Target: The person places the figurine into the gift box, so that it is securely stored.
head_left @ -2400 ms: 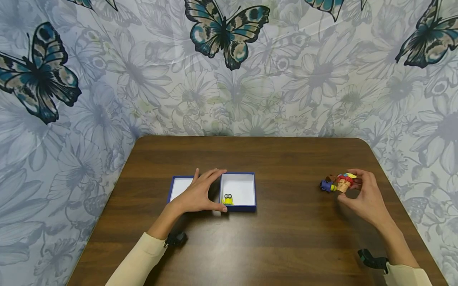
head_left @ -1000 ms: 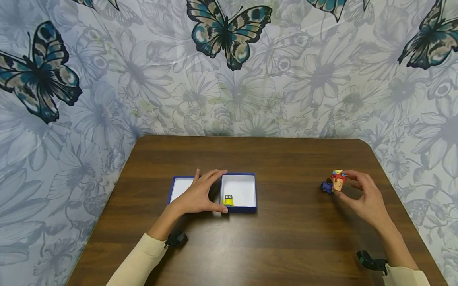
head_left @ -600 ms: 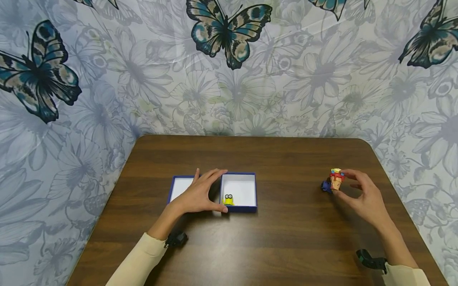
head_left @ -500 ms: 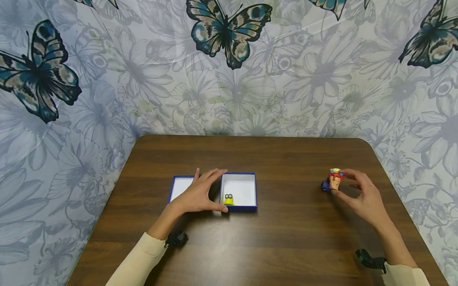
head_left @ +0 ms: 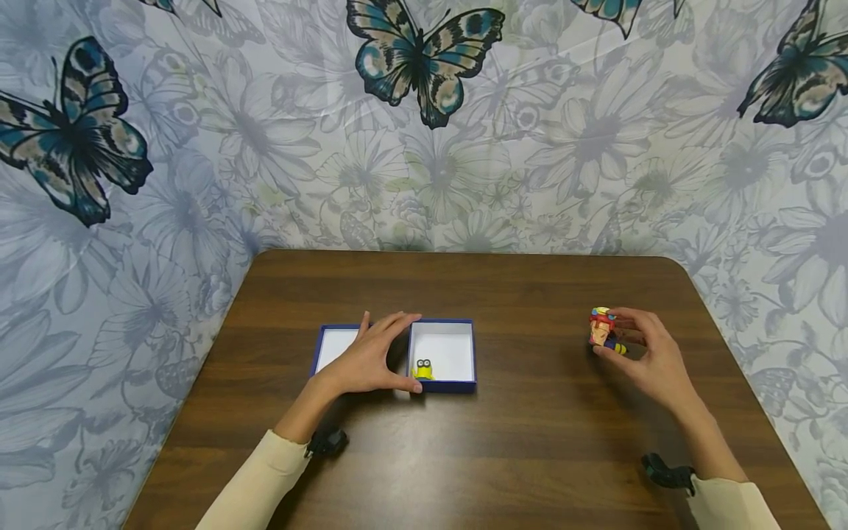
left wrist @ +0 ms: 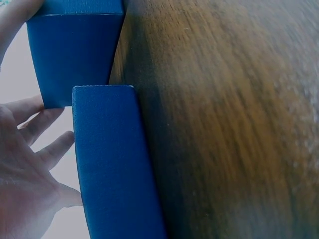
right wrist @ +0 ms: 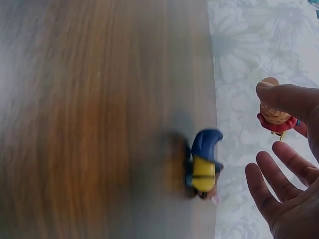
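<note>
My left hand [head_left: 367, 362] spans the left wall of a shallow blue box with a white inside [head_left: 453, 346], thumb at its front edge and fingertips at its back edge. A small yellow figurine with big round eyes [head_left: 423, 370] sits in that box's front left corner. Between right thumb and index finger, my right hand [head_left: 652, 361] pinches a figurine with a waffle-cone body and red top [head_left: 601, 327]; its other fingers are spread in the right wrist view. Below it, a blue-and-yellow figurine [right wrist: 203, 167] lies on its side, with something brown beside it.
A second shallow blue-and-white box part [head_left: 331, 346] stands directly left of the box, partly hidden under my left hand. Everything rests on a brown wooden table [head_left: 503, 456]. Behind its far edge hangs a butterfly-patterned cloth [head_left: 464, 184].
My right hand has taken up the waffle-cone figurine, stood it upright and moved it left, so the blue-and-yellow figurine shows behind it. The left hand and boxes have stayed put.
</note>
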Motion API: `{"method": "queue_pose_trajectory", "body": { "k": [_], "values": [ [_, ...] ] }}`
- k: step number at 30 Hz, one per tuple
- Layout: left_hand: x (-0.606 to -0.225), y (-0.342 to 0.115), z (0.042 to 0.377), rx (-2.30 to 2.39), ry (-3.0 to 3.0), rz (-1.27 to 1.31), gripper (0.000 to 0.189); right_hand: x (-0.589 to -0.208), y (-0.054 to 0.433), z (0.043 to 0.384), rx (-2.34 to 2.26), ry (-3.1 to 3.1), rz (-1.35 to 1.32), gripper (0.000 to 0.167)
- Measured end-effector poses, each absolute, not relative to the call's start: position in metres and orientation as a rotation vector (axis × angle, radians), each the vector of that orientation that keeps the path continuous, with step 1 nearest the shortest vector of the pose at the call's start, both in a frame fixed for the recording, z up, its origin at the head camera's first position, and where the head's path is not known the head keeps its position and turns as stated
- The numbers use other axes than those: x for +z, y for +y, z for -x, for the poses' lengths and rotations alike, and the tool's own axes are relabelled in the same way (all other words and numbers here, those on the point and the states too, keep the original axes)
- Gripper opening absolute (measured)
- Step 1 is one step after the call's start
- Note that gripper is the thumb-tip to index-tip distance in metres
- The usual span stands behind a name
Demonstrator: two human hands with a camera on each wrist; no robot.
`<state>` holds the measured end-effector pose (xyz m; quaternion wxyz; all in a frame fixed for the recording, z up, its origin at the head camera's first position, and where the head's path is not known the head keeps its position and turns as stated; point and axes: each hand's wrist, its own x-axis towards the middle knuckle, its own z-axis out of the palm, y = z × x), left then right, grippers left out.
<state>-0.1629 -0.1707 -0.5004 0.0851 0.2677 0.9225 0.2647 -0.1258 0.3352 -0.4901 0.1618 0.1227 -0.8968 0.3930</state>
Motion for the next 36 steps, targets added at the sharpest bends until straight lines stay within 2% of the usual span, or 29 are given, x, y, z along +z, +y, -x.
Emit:
{"method": "queue_pose_trajectory", "body": {
  "k": [16,36],
  "values": [
    [-0.503,-0.172,0.163,0.825,2.736,-0.807,0.125,-0.492,0.293,0.149,1.159,-2.692,-0.378,0.068],
    [-0.504,-0.171,0.164,0.824,2.738,-0.800,0.125,-0.494,0.228,0.166,1.222,-2.711,-0.598,0.065]
  ]
}}
